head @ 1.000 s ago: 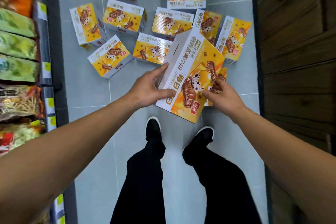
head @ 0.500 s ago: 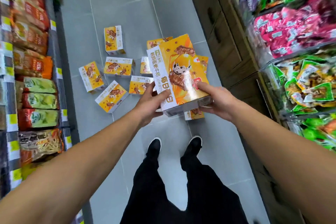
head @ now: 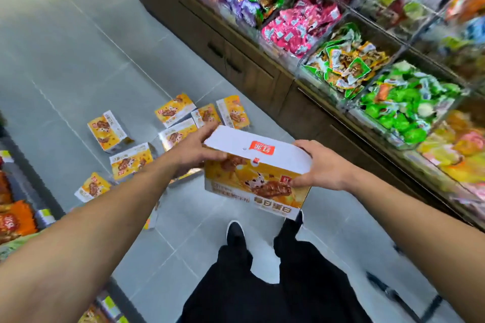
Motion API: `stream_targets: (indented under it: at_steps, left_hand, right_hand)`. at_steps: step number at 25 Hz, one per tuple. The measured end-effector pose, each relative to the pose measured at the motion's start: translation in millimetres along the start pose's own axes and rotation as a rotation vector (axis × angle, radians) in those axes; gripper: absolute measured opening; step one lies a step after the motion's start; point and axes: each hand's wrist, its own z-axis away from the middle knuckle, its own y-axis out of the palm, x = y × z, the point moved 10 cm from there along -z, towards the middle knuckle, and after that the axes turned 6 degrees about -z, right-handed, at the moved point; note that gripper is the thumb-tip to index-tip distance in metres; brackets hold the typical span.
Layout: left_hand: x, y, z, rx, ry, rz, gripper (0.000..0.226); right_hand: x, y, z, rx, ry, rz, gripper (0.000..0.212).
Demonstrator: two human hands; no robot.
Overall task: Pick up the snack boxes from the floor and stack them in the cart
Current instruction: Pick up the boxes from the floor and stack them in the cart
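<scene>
Box (head: 256, 174) sits between my two hands at about waist height, clear of the floor (head: 78, 65), its long axis running across my body from left to right. My left hand (head: 193, 151) is curled round the left end, fingers over the white top panel, and my right hand (head: 319, 165) clamps the right end, thumb on top and fingertips pressed on the printed yellow face. So the grip is two-handed and firm on the box, one hand at each short end. The white top faces up and the printed front tilts toward me.

What matters for the carry is that the load is centred between my arms, neither hand nearer than the other. The cart is nowhere in view, so I cannot tell which way it lies; I would judge I must turn to find it. The remaining boxes (head: 131, 158) lie scattered on the floor ahead and to my left, well apart from my grip, beyond my shoes (head: 236, 231). Open snack bins (head: 349, 63) line my right side, close to my right elbow, so swinging that way risks a brush.
</scene>
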Motion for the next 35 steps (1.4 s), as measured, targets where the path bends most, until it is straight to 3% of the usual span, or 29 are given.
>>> stream_targets:
  at_steps: [4,9,12,17,22,25,29,35]
  left_hand:
    - [-21.3,68.7,6.6,0.267,0.003,-0.266,0.094]
    - [-57.8,191.9,5.0,0.353,0.275,-1.0,0.107]
    - [-69.6,277.2,17.6,0.402,0.31,-1.017,0.099]
    - [-95.7,398.3,57.6,0.432,0.369,-0.969,0.089]
    - [-142.8,624.9,134.2,0.618,0.58,-1.011,0.088]
    - [-171.8,737.1,159.3,0.677,0.71,-1.137,0.101]
    - [-202.1,867.5,183.4,0.789,0.942,-1.292,0.107]
    - [-222.7,1048.2,187.9,1.022,1.267,-1.488,0.1]
  right_hand:
    - [-58.0,8.5,64.9,-0.025,0.093,-0.031,0.104]
    - [-158.2,18.6,164.0,-0.216,0.246,-0.217,0.104]
    - [-221.5,29.6,238.3,-0.341,0.331,-0.377,0.099]
    - [-311.5,45.0,356.6,-0.611,0.363,-0.857,0.112]
    - [-435.3,50.4,546.0,-0.921,0.423,-0.976,0.103]
    - [-485.8,49.6,634.5,-1.122,0.446,-1.053,0.101]
    - [-544.2,59.0,709.5,-1.28,0.546,-1.076,0.097]
    - [-628.6,61.0,755.3,-1.406,0.874,-0.948,0.099]
